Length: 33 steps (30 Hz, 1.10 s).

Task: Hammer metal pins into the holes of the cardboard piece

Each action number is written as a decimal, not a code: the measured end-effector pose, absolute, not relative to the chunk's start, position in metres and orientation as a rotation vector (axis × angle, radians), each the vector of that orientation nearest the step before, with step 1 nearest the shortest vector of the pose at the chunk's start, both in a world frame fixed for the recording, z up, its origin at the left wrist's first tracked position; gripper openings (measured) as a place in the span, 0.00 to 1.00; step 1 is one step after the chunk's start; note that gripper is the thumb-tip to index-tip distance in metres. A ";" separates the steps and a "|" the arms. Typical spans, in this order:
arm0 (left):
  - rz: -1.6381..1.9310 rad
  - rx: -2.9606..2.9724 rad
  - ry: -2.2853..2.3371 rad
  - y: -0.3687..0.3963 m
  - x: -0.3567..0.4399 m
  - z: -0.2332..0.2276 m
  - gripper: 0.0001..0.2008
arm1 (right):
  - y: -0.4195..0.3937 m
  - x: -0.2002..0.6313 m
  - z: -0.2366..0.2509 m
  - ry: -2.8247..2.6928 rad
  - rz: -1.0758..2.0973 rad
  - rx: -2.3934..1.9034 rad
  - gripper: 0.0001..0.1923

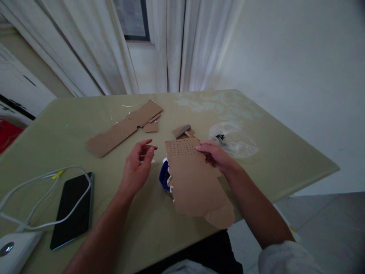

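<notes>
The person's right hand point(214, 155) grips a brown cardboard sheet point(194, 182) by its upper right edge, thumb on top and the other fingers curled underneath, holding it tilted over the near middle of the pale green table point(285, 160). A grid of small punched holes point(181, 148) fills the sheet's top corner, and its lower end, rough and torn in outline, reaches out past the table's near edge. The left hand point(138, 164) hangs just to the left of the sheet without touching it, fingers loosely bent with thumb and forefinger close together; whether something tiny sits pinched between them I cannot tell. Under the sheet's left edge a blue object point(164, 176) peeks out with a row of white bits along it, mostly hidden. Just beyond the sheet lies a small tool with a grey head and a wooden handle point(185, 131), resting on a cardboard scrap. Further back and to the left lie a long cardboard strip point(125, 127) and a small square offcut point(151, 127). A crumpled clear plastic bag point(234, 140) lies to the right, with something dark inside. At the near left a black smartphone point(72, 210) lies flat with a white cable point(42, 190) looping across it to a white device point(14, 249) at the corner.
</notes>
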<state>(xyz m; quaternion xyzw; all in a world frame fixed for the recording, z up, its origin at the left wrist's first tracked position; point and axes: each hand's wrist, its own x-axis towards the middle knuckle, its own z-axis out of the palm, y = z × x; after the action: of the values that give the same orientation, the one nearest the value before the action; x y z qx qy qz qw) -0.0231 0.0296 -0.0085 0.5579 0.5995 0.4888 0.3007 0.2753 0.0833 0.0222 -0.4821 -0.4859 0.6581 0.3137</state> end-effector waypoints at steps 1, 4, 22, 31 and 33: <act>1.296 1.476 1.689 0.033 -0.033 -0.007 0.24 | 0.083 0.275 0.023 -1.278 1.732 -1.266 0.20; 1.224 1.521 2.025 0.041 -0.060 -0.005 0.20 | 0.082 0.274 0.024 -1.295 1.752 -1.253 0.21; 1.284 1.148 1.314 0.013 0.029 -0.021 0.23 | 0.087 0.269 0.009 -1.395 1.690 -1.352 0.24; 1.231 1.027 1.301 0.012 0.030 -0.023 0.21 | 0.085 0.268 0.016 -1.455 1.649 -1.340 0.24; 1.242 1.011 1.294 0.012 0.030 -0.024 0.22 | 0.084 0.269 0.016 -1.453 1.710 -1.325 0.26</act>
<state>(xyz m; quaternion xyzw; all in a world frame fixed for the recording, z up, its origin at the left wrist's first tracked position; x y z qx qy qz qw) 0.0298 0.0124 -0.0243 0.4209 0.5386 0.5169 0.5153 0.2689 0.0841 0.0157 -0.4905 -0.5376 0.6328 0.2647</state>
